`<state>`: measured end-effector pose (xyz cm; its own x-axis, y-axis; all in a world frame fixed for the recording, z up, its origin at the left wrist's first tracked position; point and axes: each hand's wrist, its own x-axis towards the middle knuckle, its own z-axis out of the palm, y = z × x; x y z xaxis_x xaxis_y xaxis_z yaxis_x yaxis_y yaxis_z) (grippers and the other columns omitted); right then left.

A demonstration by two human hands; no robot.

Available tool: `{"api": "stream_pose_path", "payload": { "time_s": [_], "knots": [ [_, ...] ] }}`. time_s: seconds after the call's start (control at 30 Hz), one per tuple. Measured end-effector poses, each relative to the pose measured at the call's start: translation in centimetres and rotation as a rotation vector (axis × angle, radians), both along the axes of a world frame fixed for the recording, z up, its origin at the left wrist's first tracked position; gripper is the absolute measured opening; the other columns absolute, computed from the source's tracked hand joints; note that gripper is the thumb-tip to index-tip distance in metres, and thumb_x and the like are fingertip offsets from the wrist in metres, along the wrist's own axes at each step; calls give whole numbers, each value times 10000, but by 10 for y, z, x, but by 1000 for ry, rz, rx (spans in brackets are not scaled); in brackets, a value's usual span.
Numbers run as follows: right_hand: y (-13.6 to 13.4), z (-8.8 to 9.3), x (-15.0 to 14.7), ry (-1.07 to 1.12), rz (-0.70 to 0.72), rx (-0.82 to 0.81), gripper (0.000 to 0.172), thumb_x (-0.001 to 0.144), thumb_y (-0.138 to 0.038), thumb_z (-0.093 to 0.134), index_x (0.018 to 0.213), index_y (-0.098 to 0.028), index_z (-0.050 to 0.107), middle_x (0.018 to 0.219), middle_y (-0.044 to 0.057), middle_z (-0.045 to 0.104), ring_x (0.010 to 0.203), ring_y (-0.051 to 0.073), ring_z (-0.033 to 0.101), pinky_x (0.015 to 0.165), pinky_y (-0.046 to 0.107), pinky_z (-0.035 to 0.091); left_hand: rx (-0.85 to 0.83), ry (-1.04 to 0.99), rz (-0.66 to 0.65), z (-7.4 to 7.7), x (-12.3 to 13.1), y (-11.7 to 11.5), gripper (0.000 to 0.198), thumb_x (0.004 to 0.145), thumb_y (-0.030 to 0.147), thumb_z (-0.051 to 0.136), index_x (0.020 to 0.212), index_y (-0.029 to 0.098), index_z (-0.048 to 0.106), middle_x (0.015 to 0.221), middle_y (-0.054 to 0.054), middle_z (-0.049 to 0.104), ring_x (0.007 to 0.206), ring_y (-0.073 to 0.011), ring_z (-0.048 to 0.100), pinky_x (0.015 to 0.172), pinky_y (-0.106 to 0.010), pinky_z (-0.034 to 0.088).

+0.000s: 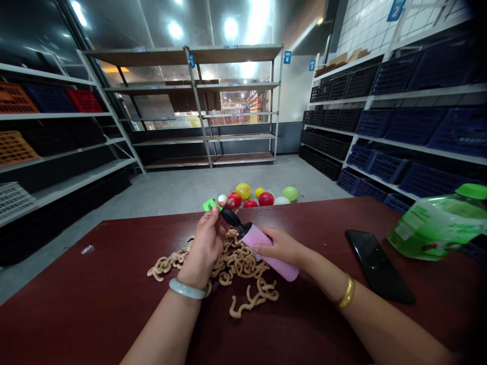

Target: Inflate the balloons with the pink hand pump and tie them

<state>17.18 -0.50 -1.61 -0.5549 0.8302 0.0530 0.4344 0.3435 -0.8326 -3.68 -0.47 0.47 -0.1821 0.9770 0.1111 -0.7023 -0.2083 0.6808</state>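
Note:
Wrapped round a pink bottle (268,249), my right hand (281,246) holds it tilted, its neck toward the upper left. The bottle's black flip lid (230,218) stands open beside my left fingers. My left hand (211,233) is closed with a small bright green piece (211,204) at its fingertips; its exact kind, and whether it joins the lid, I cannot tell. Beneath both hands spreads a pile of beige, curly, worm-shaped pieces (239,263), partly hidden by the left hand and the bottle.
The dark red table (114,294) carries a black phone (380,266) and a green-capped jug of green liquid (437,223) at right. A clear scrap (87,249) lies at left. Coloured balls (266,198) are beyond the far edge. Shelves with crates (405,124) stand around.

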Motion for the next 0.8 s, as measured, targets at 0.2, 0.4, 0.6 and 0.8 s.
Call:
{"api": "stream_pose_path", "payload": {
  "time_s": [0.2, 0.4, 0.6, 0.8],
  "knots": [
    [-1, -2, 0, 98, 44, -105, 424, 823, -467, 697, 1101, -147, 683, 966, 56, 713, 827, 206, 635, 718, 298, 491, -1, 22, -27, -5, 6, -4, 201, 859, 316, 767, 932, 145, 690, 1035, -121, 764, 1027, -255, 725, 951, -456, 585],
    [3, -3, 2, 38, 33, -90, 420, 837, -472, 691, 1111, -155, 682, 975, 59, 726, 834, 209, 648, 691, 284, 480, -51, 91, -42, -1, 7, -6, 192, 828, 263, 784, 915, 135, 670, 1038, -139, 765, 951, -259, 744, 871, -429, 615],
    [-6, 7, 0, -336, -127, 287, 516, 837, -541, 677, 1213, -189, 662, 1113, 120, 733, 1003, 312, 661, 773, 341, 449, -121, 157, -6, -2, 12, -6, 115, 898, 248, 668, 952, 158, 621, 1024, -143, 765, 934, -267, 750, 785, -429, 628],
    [-10, 9, -3, -407, -108, 335, 533, 878, -570, 628, 1255, -193, 629, 1109, 125, 735, 1021, 317, 668, 780, 340, 426, -55, 8, -2, -3, 25, -9, 116, 896, 259, 673, 921, 175, 596, 972, -115, 751, 912, -253, 740, 860, -447, 593]
  ]
}}
